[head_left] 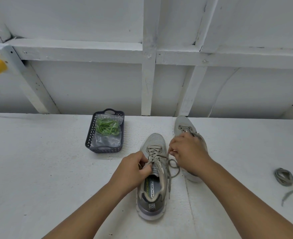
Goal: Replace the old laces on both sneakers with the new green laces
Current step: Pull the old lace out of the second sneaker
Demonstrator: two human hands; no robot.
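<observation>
At centre of the tabletop, near sneaker still carries its old lace; left hand pinches one strand beside the eyelets, right hand pinches the other. Lace looks limp, light; best taken near the tip. Far left, basket holds bagged green laces; far sneaker appears unlaced.

The right hand hides most of the far sneaker; both elbows are cut off.
</observation>
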